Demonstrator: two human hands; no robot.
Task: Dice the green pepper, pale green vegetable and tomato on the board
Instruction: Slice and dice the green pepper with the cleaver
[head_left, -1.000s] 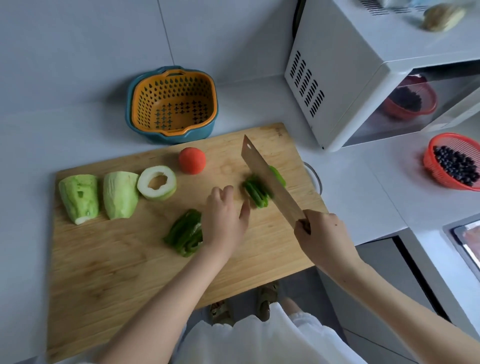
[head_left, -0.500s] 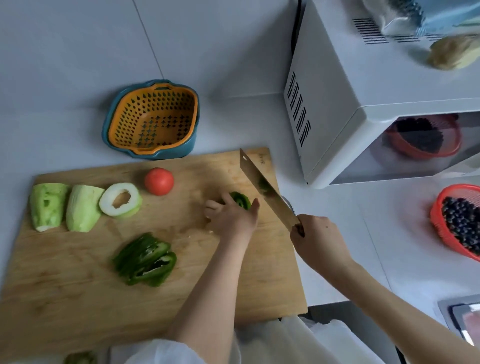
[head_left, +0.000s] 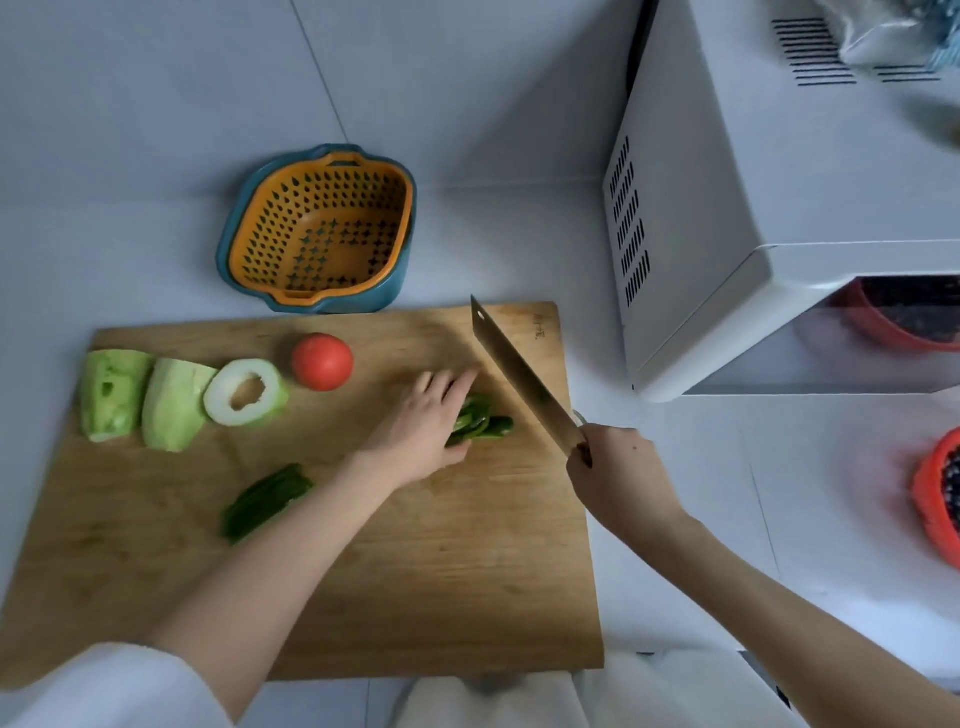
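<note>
Pale grey-white countertop (head_left: 519, 244) fills the frame. A large rectangular wooden cutting board (head_left: 415, 571) lies across its lower left; just behind it sits an orange perforated plastic strainer nested in a blue bowl (head_left: 270, 218). A white box-shaped microwave (head_left: 701, 208) stands upper right, a red plastic mesh basket (head_left: 930, 499) at the right edge.

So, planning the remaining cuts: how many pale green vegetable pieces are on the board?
3. Two chunks lie side by side at the board's left end; a hollow ring slice sits right of them, near the tomato. None looks hidden.
</note>
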